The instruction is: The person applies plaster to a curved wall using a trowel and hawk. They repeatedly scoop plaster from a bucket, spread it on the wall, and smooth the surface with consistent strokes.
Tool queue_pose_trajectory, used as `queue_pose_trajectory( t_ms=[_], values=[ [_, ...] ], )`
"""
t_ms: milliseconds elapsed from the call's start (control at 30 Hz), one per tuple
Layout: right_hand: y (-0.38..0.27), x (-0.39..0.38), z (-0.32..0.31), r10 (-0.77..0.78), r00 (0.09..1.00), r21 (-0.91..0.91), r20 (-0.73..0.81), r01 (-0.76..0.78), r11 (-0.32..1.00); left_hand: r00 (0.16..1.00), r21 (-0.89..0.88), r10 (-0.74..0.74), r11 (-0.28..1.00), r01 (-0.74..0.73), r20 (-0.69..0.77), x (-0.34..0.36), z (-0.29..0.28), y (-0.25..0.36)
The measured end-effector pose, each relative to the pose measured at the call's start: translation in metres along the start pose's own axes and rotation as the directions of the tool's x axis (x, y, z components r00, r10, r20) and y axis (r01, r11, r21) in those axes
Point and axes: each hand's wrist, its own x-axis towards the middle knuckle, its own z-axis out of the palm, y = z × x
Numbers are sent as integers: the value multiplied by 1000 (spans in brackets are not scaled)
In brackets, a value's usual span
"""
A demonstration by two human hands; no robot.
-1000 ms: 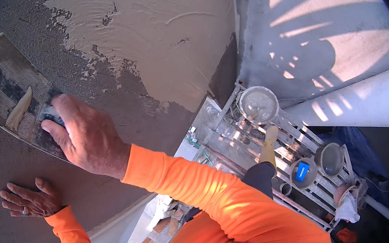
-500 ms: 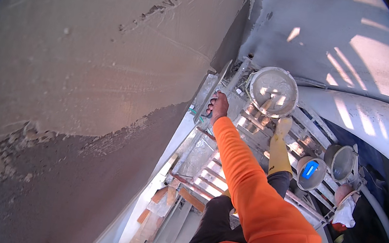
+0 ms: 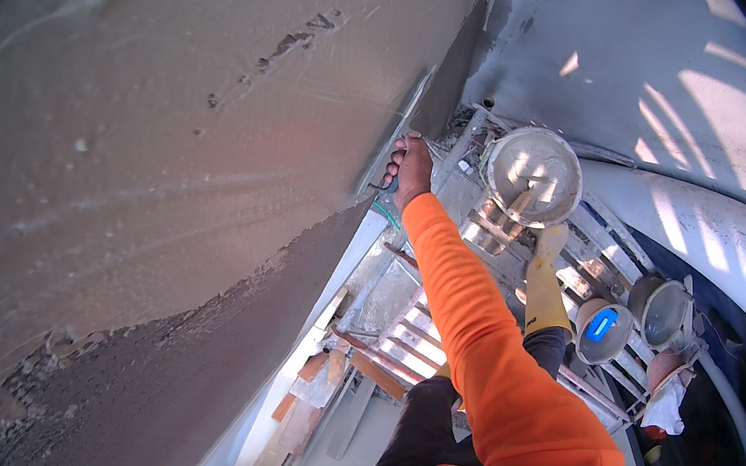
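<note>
My right hand, at the end of an orange sleeve, grips a flat metal trowel by its handle. The blade is seen nearly edge-on, pressed against or very close to the plastered wall that fills the left of the view. The wall has a smooth pale brown coat, a few rough gouges and a darker, coarser band low down. A bucket of grey mix with a tool in it stands just to the right of the hand. My left hand is out of view.
I stand on slatted metal scaffold planks in yellow boots. Smaller buckets, one holding a blue object, sit at the right beside a white bag. Timber offcuts lie along the wall's foot. A grey wall with a large pipe stands beyond.
My right hand and trowel swung rightward from the far left to the wall's right edge, then edged slightly upward and left. My left hand left the view as the camera shifted.
</note>
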Motion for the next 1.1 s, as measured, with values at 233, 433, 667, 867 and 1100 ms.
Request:
queue_pose_trajectory(
  t_ms=[233, 433, 667, 867, 1100],
  values=[
    [-84, -191, 78, -153, 962, 52, 225, 145, 988, 995, 75, 54, 996, -48, -80, 12, -13, -7],
    [-138, -356, 145, -279, 890, 59, 361, 277, 959, 987, 76, -118, 989, 127, -113, 8, -13, -18],
    [-174, -494, 207, -496, 695, 26, 521, 568, 823, 985, 65, -161, 984, 164, -60, -3, -18, -27],
    [-159, -567, 235, -792, 18, 5, 610, 1000, 26, 978, 22, -191, 981, 193, -83, -4, -15, -28],
    [-178, -580, 229, -596, -395, 136, 699, 892, -432, 969, -21, -222, 975, 221, -108, -3, -17, -27]
  ],
)
